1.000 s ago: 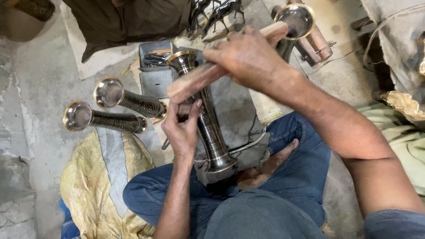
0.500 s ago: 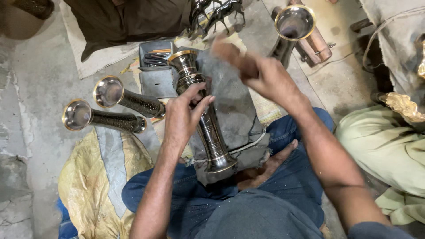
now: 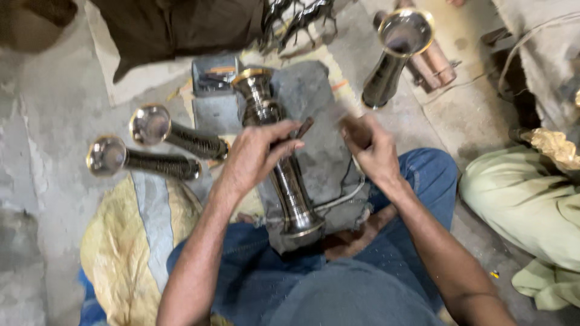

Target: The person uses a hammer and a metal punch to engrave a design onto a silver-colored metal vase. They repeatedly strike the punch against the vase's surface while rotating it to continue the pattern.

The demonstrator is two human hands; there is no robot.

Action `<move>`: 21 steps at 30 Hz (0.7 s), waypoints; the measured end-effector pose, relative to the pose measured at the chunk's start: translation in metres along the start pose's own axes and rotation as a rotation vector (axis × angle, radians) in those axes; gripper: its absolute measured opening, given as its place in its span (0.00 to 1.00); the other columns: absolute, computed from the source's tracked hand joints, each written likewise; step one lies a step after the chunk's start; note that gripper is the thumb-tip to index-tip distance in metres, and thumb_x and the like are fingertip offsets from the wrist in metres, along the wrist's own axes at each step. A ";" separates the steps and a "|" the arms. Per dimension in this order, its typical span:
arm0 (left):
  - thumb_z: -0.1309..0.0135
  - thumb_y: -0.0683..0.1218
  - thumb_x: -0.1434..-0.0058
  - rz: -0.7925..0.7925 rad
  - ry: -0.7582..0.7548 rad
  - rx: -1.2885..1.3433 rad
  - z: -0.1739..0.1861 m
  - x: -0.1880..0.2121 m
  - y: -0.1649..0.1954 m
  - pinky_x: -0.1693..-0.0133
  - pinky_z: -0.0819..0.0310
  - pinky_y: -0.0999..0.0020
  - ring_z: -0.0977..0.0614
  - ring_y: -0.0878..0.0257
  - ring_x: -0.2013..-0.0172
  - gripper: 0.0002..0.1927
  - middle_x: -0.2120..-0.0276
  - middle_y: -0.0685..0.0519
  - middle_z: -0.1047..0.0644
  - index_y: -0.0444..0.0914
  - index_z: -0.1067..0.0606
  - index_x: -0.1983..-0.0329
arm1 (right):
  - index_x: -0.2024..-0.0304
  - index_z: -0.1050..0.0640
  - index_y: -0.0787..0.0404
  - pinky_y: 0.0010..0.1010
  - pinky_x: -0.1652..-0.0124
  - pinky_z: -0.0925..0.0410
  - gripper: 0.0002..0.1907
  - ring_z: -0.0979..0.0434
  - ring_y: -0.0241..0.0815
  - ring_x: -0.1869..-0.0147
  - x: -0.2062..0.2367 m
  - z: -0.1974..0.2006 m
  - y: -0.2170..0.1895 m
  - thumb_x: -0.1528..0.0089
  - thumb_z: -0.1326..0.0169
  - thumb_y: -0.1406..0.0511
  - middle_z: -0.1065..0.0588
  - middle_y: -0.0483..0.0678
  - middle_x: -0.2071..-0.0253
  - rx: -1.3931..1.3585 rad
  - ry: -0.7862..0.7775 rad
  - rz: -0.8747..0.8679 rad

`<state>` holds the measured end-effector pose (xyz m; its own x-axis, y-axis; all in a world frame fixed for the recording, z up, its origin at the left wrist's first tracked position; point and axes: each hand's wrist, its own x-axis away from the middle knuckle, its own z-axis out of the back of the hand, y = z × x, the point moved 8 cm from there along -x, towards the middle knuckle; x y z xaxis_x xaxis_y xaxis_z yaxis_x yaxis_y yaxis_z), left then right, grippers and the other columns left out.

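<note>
The left hand (image 3: 257, 151) lies on the middle of a long dark metal vase (image 3: 279, 160). The vase lies on its side on a grey stone block (image 3: 314, 108), which rests between the person's knees in blue jeans (image 3: 423, 181). The fingers of the left hand are together and pinch a thin dark rod (image 3: 300, 130); its tip stands up just above the vase. The wide foot of the vase points to the person, and its brass-rimmed mouth points away.

The right hand (image 3: 370, 145) is over the right part of the stone block, near the left hand but not touching it. It is blurred. Its fingers are curled together around a short wooden handle (image 3: 350, 124); what is at the end of the handle I cannot tell.

Two more dark vases (image 3: 160, 145) lie on the floor at the left, side by side, mouths to the left. Another vase (image 3: 393, 54) stands upright at the top right. A pale green cloth (image 3: 525, 205) lies at the right.
</note>
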<state>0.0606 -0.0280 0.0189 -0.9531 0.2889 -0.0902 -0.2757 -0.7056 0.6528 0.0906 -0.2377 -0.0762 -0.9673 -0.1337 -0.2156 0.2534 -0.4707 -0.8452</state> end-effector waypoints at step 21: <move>0.39 0.51 0.41 -0.078 -0.259 -0.084 -0.014 -0.009 0.007 0.61 0.22 0.55 0.14 0.53 0.64 0.18 0.65 0.49 0.15 0.46 0.19 0.47 | 0.59 0.24 0.64 0.41 0.62 0.31 0.10 0.22 0.55 0.65 0.023 0.011 0.026 0.34 0.36 0.67 0.24 0.51 0.66 -0.244 0.272 -0.278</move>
<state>0.0651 -0.0446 0.0140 -0.8677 0.4928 0.0644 -0.3671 -0.7228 0.5855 0.0747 -0.2631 -0.0979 -0.9744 0.2175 -0.0570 0.0050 -0.2324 -0.9726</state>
